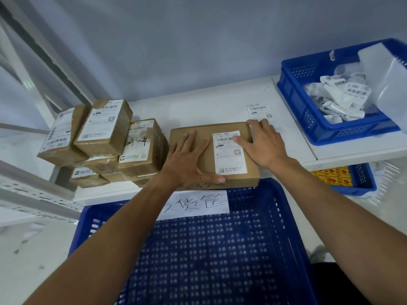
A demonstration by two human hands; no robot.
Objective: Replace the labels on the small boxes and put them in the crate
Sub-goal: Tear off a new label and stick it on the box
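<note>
As left hand (187,160) and right hand (263,143) press, rectangular cardboard box (209,128)

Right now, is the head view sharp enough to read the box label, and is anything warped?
Head view: label barcode visible, small print too soft to read; wide lens bends the rails at left; bag at far right is blurred.

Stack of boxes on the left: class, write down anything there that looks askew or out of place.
The two top boxes lie tilted and crooked on the stack instead of flat, so it looks unsteady.
</note>
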